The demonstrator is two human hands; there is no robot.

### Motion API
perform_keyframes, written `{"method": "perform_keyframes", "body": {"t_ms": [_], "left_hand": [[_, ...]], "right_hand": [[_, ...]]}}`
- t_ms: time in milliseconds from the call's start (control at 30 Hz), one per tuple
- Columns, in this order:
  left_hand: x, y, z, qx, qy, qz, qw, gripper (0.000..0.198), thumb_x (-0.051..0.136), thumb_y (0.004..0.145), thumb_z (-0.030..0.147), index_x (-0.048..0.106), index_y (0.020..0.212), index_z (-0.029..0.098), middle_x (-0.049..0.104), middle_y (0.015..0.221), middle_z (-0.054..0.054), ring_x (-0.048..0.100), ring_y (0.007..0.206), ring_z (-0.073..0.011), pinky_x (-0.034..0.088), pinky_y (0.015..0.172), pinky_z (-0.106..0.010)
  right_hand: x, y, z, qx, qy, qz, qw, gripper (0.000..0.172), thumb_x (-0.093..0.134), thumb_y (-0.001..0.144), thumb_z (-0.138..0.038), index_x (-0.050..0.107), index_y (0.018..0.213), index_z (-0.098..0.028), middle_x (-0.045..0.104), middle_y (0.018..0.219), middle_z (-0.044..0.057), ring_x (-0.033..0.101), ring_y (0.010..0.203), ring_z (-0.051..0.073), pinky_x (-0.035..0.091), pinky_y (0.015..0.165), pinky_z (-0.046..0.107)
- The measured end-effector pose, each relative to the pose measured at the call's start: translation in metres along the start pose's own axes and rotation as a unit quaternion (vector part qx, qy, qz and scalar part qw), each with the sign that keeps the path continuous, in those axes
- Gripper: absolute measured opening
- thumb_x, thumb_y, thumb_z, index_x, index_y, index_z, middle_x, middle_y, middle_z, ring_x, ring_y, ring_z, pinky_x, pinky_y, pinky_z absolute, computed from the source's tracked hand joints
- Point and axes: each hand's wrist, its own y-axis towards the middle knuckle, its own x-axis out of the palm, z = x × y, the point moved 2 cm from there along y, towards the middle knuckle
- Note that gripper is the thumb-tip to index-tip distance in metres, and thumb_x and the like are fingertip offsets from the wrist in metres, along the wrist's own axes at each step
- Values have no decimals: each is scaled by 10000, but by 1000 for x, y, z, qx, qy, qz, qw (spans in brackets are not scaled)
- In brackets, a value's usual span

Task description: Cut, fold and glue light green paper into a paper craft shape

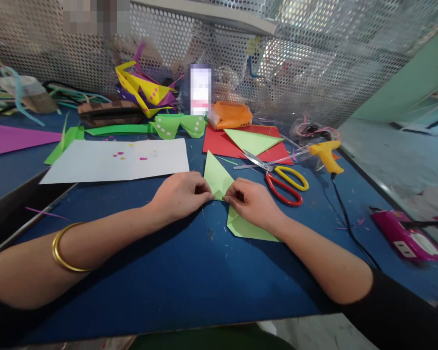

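The pale green paper [217, 174] is on the blue table [190, 291], between the left hand [180, 194] and the right hand [254, 201]. It tapers to a sharp point, its bottom edge pinched in each thumb-and-finger grip. An angular pale green piece [244, 229] shows beneath the right hand.

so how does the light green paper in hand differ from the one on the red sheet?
The held paper is pinched by the left hand and right hand; the other paper lies untouched on the red sheet. The held paper's tip points toward the picture's top; the other paper has one pointing right. Both are light green.
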Motion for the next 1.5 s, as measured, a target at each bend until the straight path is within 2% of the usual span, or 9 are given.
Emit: {"method": "perform_keyframes", "body": {"t_ms": [300,567,767,900,1100,1267,1433,1500], "left_hand": [[0,1,0,1,25,-3,1000,175,604,792,304,684,682,194,646,732,7,577,687,-144,380,616,-277],[2,-2,1,7,-7,24,1000,141,655,762,300,674,673,192,645,737,14,576,675,-132,377,603,-260],[1,-4,3,35,17,31,999,102,681,741,234,667,653,185,628,727,17,561,658,-121,359,586,-252],[1,-3,4,39,3,24,999,120,684,744,252,681,642,190,624,702,19,560,645,-118,360,580,-254],[2,-1,3,16,15,20,1000,157,641,769,290,672,652,190,628,710,10,558,660,-131,370,590,-270],[3,1,3,-5,54,15,998,184,597,781,316,650,652,195,639,737,3,560,674,-145,369,597,-282],[4,1,6,5,101,12,995,203,558,804,330,622,669,193,637,772,-14,561,673,-157,357,588,-289],[5,1,7,10,116,9,993,202,542,814,328,603,678,192,633,782,-21,564,678,-164,354,585,-292]], "right_hand": [[1,-1,0,4,7,16,1000,163,650,794,-121,562,668,-178,528,686,-24,482,604,106,330,567,230],[2,-2,2,-9,24,10,1000,166,645,799,-127,555,669,-177,519,687,-20,471,608,110,320,569,233],[3,-3,4,-24,16,16,999,142,640,811,-118,574,701,-177,524,705,-18,475,621,111,310,569,232],[3,-2,2,-26,-11,15,999,134,628,832,-134,573,718,-177,525,718,-12,470,622,114,310,579,236],[3,-2,-1,-10,-26,9,1000,155,637,832,-138,557,706,-179,519,715,-15,477,636,119,310,587,240],[3,-3,0,23,-13,29,999,156,674,809,-162,557,709,-185,531,724,-24,490,640,115,322,584,237],[4,-2,3,59,-48,42,996,160,678,809,-223,558,707,-197,549,725,-26,490,637,121,311,581,250],[3,-1,7,65,-29,41,997,163,675,803,-224,556,695,-197,554,715,-25,484,637,122,320,593,251]]}}
